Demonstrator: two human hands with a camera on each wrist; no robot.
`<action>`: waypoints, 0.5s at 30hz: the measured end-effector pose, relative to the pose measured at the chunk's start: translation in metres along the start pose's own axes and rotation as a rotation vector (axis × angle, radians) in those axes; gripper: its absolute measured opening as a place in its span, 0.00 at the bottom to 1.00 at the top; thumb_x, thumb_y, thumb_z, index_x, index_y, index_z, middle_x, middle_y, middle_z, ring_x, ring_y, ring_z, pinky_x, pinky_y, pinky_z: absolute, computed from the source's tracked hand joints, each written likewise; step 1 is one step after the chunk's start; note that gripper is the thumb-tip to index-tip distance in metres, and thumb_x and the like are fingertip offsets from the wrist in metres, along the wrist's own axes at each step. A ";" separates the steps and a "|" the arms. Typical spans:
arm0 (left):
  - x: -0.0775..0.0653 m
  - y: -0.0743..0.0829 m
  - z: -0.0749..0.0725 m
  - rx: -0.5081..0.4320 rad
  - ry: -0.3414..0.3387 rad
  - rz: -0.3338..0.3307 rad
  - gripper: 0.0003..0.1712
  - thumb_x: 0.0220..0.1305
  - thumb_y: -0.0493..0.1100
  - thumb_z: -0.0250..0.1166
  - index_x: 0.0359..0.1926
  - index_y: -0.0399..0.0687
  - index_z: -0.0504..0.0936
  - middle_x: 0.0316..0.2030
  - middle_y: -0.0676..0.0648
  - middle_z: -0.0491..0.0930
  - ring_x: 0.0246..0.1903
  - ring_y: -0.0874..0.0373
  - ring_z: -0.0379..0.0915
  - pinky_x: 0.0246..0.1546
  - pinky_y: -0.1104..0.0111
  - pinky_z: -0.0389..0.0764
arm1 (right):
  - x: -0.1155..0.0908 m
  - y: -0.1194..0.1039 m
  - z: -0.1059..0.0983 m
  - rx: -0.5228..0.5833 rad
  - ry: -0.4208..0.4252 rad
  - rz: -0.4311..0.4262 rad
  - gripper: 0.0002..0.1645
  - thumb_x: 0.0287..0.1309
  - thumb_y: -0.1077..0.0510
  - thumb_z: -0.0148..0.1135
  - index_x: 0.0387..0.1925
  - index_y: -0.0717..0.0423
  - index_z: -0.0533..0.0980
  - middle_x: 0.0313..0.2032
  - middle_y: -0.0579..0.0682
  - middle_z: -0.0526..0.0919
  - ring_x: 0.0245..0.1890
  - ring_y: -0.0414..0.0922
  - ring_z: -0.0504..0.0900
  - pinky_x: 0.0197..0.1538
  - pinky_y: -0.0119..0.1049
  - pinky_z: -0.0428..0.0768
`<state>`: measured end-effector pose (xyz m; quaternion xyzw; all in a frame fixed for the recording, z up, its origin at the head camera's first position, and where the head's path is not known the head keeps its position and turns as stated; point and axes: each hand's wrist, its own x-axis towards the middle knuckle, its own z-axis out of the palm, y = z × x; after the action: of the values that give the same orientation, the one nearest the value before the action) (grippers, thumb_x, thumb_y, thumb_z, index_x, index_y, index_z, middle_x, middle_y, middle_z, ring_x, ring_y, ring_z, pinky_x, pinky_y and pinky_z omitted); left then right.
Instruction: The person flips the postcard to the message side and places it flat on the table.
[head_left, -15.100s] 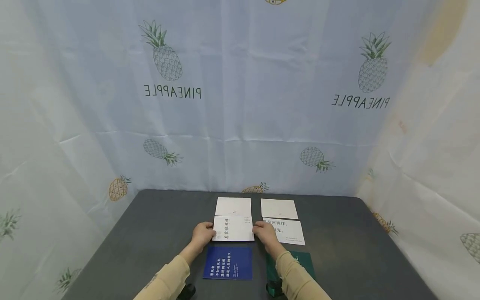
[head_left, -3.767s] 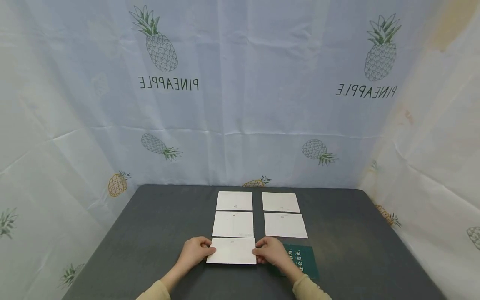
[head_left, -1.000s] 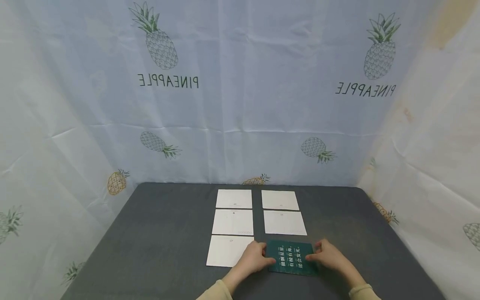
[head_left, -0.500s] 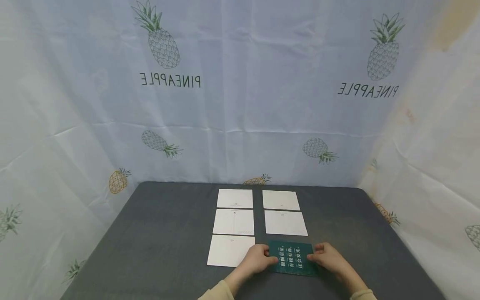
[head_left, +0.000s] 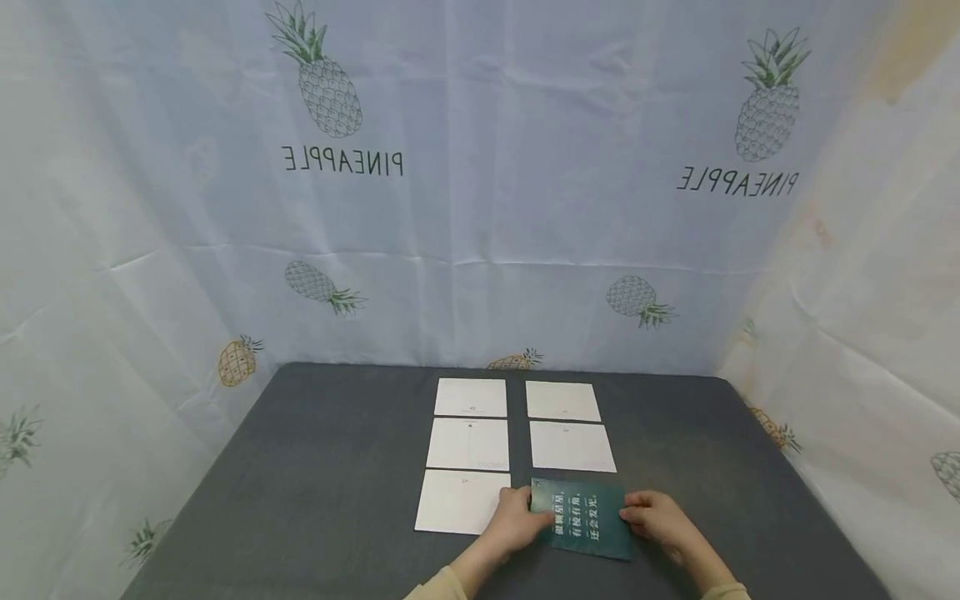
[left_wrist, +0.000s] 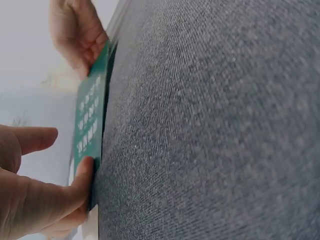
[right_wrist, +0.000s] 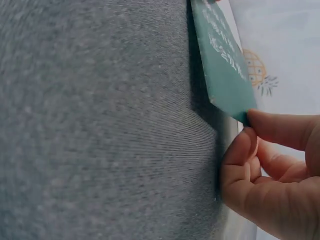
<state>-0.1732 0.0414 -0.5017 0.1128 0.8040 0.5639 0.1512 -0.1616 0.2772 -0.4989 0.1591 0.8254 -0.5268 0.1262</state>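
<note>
A dark green postcard [head_left: 592, 521] with white lettering is lifted a little off the grey tabletop, its right side raised. At its right edge my right hand [head_left: 663, 525] pinches it between thumb and fingers; the right wrist view shows the thumb [right_wrist: 280, 127] on top near the corner. My left hand [head_left: 510, 525] holds the left edge, thumb over the lettered face, other fingertips partly hidden behind the card. In the left wrist view the green card [left_wrist: 90, 115] stands slightly apart from the table, with a shadow beneath it.
White cards lie blank side up in two columns: several at left, with the nearest one [head_left: 450, 500] partly behind my left hand, and two at right, the nearer [head_left: 573, 447] just beyond the green card. A pineapple-print curtain [head_left: 480, 208] closes off the table's [head_left: 315, 500] far edge.
Earlier, the lettered white cards and a blue card were turned to their blank sides. Both hands then moved to the green card; now it is raised off the table, right side up.
</note>
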 end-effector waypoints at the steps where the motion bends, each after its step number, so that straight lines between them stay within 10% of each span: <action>1: 0.000 0.000 0.000 0.002 0.005 0.000 0.22 0.51 0.37 0.63 0.43 0.23 0.75 0.38 0.33 0.67 0.36 0.52 0.67 0.31 0.65 0.74 | 0.000 0.001 -0.001 -0.001 0.017 -0.008 0.20 0.53 0.66 0.59 0.45 0.77 0.70 0.37 0.60 0.77 0.34 0.45 0.76 0.38 0.40 0.79; 15: 0.011 0.009 -0.008 -0.339 0.199 0.015 0.17 0.69 0.45 0.52 0.37 0.33 0.77 0.28 0.44 0.79 0.27 0.63 0.77 0.31 0.72 0.82 | -0.004 -0.013 -0.032 0.072 0.004 -0.095 0.28 0.63 0.50 0.55 0.55 0.69 0.69 0.31 0.44 0.76 0.32 0.40 0.73 0.37 0.35 0.74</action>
<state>-0.1857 0.0415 -0.4922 0.0354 0.7076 0.7008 0.0837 -0.1642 0.3004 -0.4736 0.1250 0.8129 -0.5611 0.0937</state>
